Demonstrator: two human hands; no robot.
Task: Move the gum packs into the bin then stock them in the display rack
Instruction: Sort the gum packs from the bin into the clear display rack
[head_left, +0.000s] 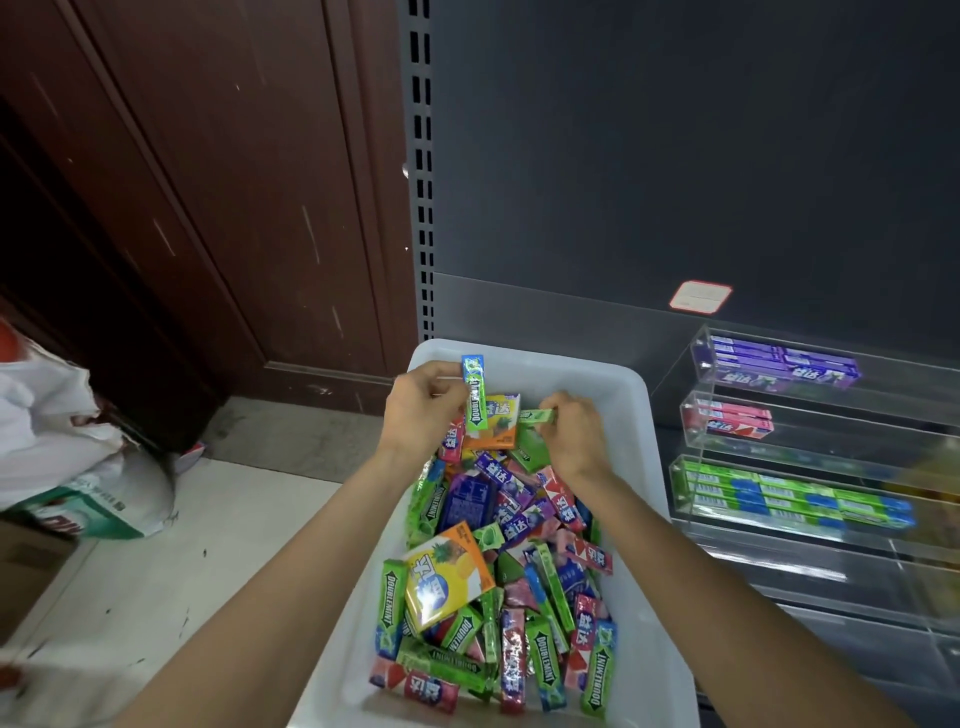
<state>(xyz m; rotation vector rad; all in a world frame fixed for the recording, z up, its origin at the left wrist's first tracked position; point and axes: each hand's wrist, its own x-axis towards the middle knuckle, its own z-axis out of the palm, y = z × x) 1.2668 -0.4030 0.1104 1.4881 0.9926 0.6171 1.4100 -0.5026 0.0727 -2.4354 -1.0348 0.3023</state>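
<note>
Pale floor tiles (156, 571) run under a white plastic bin (639, 415) that sits low in the view, heaped with loose gum packs (498, 571): green Doublemint sticks, pink and purple packs, and a wider yellow-and-orange box (447, 582) lying tilted on top near the closer end. Both bare forearms reach over the pile toward the bin's far end. There the left hand (421, 410) pinches a green Doublemint stick (476, 397) between curled fingers and thumb, holding it nearly upright above the heap with its blue end uppermost. The right hand (571, 431), fingers curled, grips another green pack (535, 415) by one end, just above the other packs; how much of that pack is in the hand cannot be told. Just right of the bin stands a clear acrylic display rack (696, 415) with stepped tiers: green packs (779, 499) in the lowest filled tier, pink packs (727, 421) above, and purple packs (779, 369) at the top. Behind it rises a dark shelving back panel (675, 156) with a slotted upright (423, 208) and a small red-edged label (700, 297). Off to the left lie a white bag (57, 415) and a dark brown wooden door (208, 182).
</note>
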